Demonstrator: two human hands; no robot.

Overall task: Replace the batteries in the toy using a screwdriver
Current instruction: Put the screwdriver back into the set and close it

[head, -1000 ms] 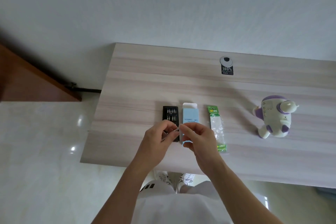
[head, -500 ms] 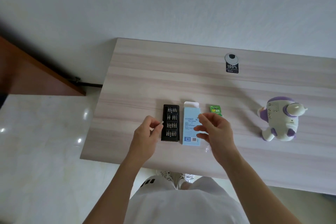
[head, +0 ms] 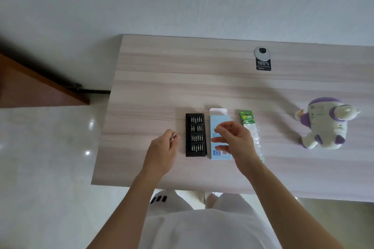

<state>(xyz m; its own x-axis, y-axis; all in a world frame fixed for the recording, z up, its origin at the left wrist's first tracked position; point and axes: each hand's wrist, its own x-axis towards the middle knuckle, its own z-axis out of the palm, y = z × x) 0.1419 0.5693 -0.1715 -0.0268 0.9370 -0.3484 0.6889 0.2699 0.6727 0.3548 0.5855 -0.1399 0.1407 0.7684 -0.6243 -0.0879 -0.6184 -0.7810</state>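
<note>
On my feed the left hand [head: 162, 152] sits over the table [head: 153, 79], just left of the black bit tray [head: 196, 134]. Its fingers [head: 172, 144] are curled round a small silvery piece that I take to be the screwdriver [head: 173, 136], though only its end shows. The right hand [head: 235, 142] hovers above the light-blue box [head: 219, 120], fingers loose and spread, holding nothing. I cannot tell whether it touches the box. Just right of the box lies the green-topped battery pack [head: 248, 117], its lower part hidden behind that hand. The toy [head: 325, 127], white with purple patches, lies well apart at the table's right side, untouched. A black sticker [head: 263, 65] sits near the far edge.
</note>
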